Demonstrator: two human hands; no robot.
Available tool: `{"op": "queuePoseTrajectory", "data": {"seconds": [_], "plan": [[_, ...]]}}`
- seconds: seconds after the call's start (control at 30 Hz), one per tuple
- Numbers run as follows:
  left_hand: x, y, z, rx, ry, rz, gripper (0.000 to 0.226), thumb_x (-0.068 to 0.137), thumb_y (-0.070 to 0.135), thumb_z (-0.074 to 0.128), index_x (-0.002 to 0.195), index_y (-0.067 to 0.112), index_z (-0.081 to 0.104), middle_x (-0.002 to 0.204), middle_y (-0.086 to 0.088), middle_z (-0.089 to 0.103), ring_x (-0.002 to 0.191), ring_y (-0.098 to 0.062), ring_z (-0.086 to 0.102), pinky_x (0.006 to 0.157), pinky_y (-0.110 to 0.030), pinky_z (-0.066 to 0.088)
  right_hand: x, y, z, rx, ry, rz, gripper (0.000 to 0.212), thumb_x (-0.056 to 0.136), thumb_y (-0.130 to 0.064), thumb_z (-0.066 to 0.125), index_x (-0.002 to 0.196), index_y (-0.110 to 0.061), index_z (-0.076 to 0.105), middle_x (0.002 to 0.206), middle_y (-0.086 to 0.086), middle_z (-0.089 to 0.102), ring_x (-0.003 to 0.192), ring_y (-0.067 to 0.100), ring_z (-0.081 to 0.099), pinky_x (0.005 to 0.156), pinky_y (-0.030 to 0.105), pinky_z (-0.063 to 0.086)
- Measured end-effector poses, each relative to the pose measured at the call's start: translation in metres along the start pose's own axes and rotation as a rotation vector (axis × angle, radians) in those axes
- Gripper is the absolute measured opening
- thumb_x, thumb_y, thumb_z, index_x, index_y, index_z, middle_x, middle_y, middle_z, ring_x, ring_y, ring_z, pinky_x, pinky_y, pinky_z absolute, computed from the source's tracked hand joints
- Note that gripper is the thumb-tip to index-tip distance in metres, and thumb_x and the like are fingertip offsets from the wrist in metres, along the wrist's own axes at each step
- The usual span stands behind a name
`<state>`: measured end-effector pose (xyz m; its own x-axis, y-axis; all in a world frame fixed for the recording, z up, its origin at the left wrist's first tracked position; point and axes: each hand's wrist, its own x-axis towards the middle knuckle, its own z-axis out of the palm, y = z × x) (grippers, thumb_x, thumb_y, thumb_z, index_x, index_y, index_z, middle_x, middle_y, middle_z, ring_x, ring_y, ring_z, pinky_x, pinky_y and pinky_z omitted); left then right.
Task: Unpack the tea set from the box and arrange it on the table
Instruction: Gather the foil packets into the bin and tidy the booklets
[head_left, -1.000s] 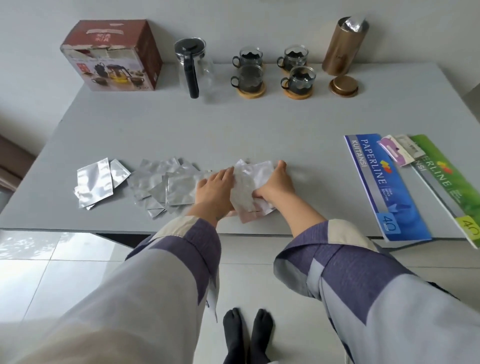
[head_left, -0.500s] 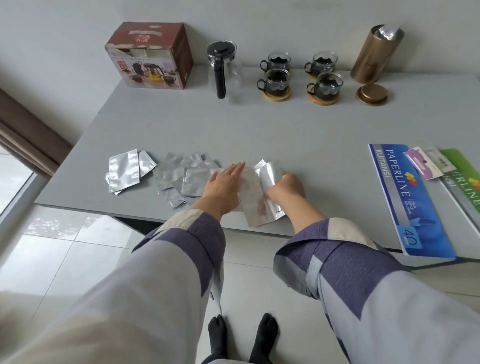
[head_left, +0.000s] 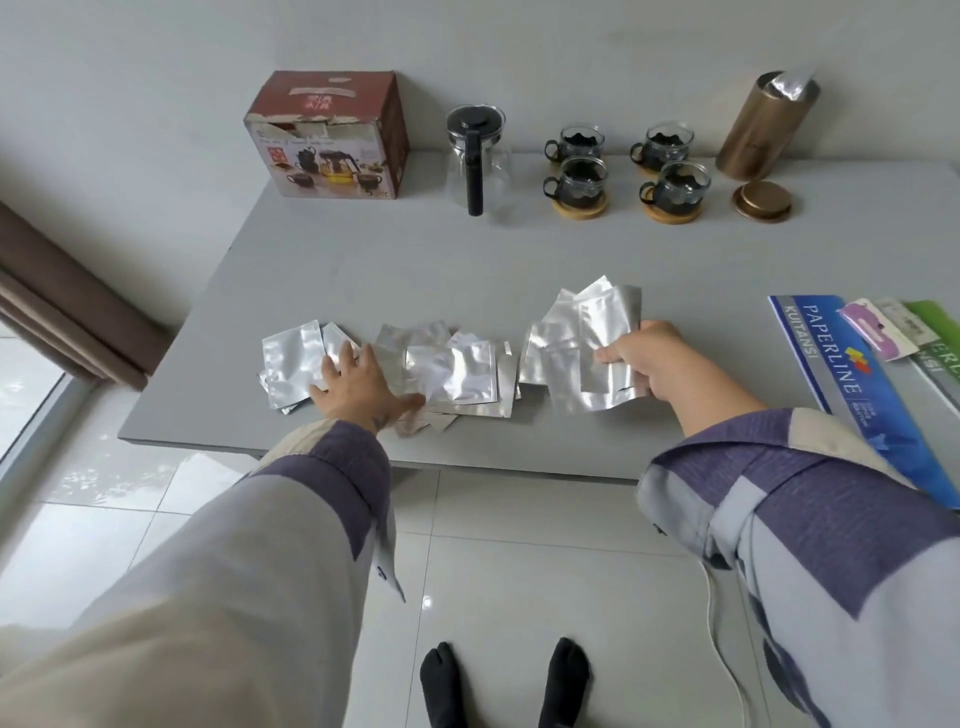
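A red tea set box (head_left: 324, 137) stands at the back left of the grey table (head_left: 519, 260). Beside it are a glass teapot (head_left: 475, 156) with a black handle and several glass cups (head_left: 621, 163) on wooden coasters. Silver foil sachets (head_left: 452, 366) lie spread near the front edge. My left hand (head_left: 358, 384) rests flat, fingers apart, on the sachets at the left. My right hand (head_left: 641, 358) grips a fanned bunch of foil sachets (head_left: 582, 343), lifted off the table.
A gold canister (head_left: 761, 124) stands at the back right, its round lid (head_left: 762, 201) lying in front. Blue and green Paperline booklets (head_left: 852, 374) lie at the right edge. A brown curtain (head_left: 57, 317) hangs at the left. A white cable (head_left: 719, 649) runs over the tiled floor.
My right hand has lifted a bunch of sachets and moved right. My left hand has slid left onto the other sachets. The view has shifted left.
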<state>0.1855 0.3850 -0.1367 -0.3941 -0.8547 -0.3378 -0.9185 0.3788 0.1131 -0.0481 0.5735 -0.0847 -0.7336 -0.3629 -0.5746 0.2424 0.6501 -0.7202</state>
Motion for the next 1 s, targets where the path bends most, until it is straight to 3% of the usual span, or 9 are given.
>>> {"op": "queuePoseTrajectory", "data": {"seconds": [0.13,0.27,0.4,0.53,0.63,0.7,0.8,0.9,1.0], "plan": [[0.004,-0.006,0.004,-0.030,0.005,0.043,0.107,0.071,0.069,0.062,0.151,0.020,0.009,0.160,0.000,0.001,0.146,-0.030,0.003,0.114,-0.056,0.015,-0.011,-0.019,0.014,0.176,-0.050,-0.030,0.040,0.080,0.000,0.069,0.116,-0.010,0.056,0.087,0.004,0.065,0.078,0.023,0.065,0.068,0.037,0.056],[0.006,-0.009,0.005,-0.040,-0.006,0.076,0.108,0.071,0.070,0.060,0.151,0.020,0.008,0.160,0.000,0.000,0.146,-0.029,0.002,0.114,-0.055,0.015,-0.020,-0.027,0.050,0.210,-0.034,-0.046,0.034,0.082,-0.003,0.069,0.109,-0.015,0.054,0.077,0.000,0.056,0.055,0.013,0.049,0.035,0.016,0.035],[0.010,-0.016,0.007,-0.052,-0.015,0.104,0.110,0.071,0.073,0.058,0.152,0.020,0.006,0.160,0.001,0.001,0.146,-0.027,0.002,0.114,-0.055,0.015,-0.025,-0.017,0.092,0.218,-0.034,-0.001,0.025,0.081,-0.005,0.070,0.096,-0.016,0.053,0.077,-0.001,0.056,0.053,0.010,0.043,0.039,0.020,0.030],[0.011,-0.017,0.010,-0.045,-0.009,0.110,0.110,0.070,0.074,0.057,0.152,0.021,0.006,0.159,0.002,0.002,0.146,-0.027,0.002,0.115,-0.053,0.014,-0.027,-0.009,0.120,0.278,-0.094,0.008,0.036,0.078,-0.008,0.074,0.105,-0.018,0.054,0.097,0.005,0.065,0.076,0.022,0.063,0.053,0.027,0.048],[0.012,-0.017,0.009,-0.046,0.006,0.117,0.109,0.069,0.074,0.058,0.151,0.020,0.010,0.158,0.001,0.006,0.145,-0.026,0.005,0.114,-0.053,0.016,-0.029,-0.009,0.133,0.257,-0.045,0.023,0.032,0.075,-0.008,0.077,0.088,-0.018,0.050,0.102,0.008,0.063,0.086,0.028,0.063,0.061,0.039,0.057],[0.012,-0.019,0.007,-0.052,0.024,0.128,0.108,0.068,0.072,0.059,0.150,0.019,0.013,0.156,0.000,0.011,0.144,-0.026,0.009,0.113,-0.051,0.019,-0.025,-0.013,0.131,0.348,0.018,0.036,0.032,0.075,-0.002,0.075,0.087,-0.014,0.048,0.107,0.012,0.060,0.085,0.028,0.062,0.052,0.039,0.058],[0.011,-0.021,0.005,-0.058,0.023,0.143,0.107,0.068,0.072,0.059,0.150,0.019,0.013,0.155,0.000,0.013,0.143,-0.025,0.010,0.112,-0.050,0.019,-0.017,-0.019,0.110,0.340,0.063,0.054,0.035,0.078,-0.002,0.073,0.101,-0.014,0.050,0.119,0.009,0.057,0.103,0.025,0.059,0.035,0.025,0.050],[0.010,-0.019,0.004,-0.056,0.008,0.140,0.107,0.070,0.071,0.058,0.151,0.019,0.010,0.156,0.000,0.010,0.144,-0.026,0.008,0.113,-0.051,0.018,-0.013,-0.021,0.097,0.306,-0.008,0.087,0.032,0.078,-0.003,0.073,0.094,-0.015,0.050,0.120,0.009,0.061,0.105,0.023,0.062,0.048,0.035,0.058],[0.011,-0.018,0.004,-0.060,-0.020,0.142,0.108,0.070,0.069,0.059,0.151,0.020,0.008,0.157,0.000,0.008,0.144,-0.027,0.006,0.113,-0.052,0.016,-0.014,-0.017,0.110,0.252,-0.022,0.058,0.038,0.072,-0.007,0.079,0.099,-0.015,0.052,0.106,0.007,0.065,0.086,0.022,0.064,0.070,0.043,0.058]]}}
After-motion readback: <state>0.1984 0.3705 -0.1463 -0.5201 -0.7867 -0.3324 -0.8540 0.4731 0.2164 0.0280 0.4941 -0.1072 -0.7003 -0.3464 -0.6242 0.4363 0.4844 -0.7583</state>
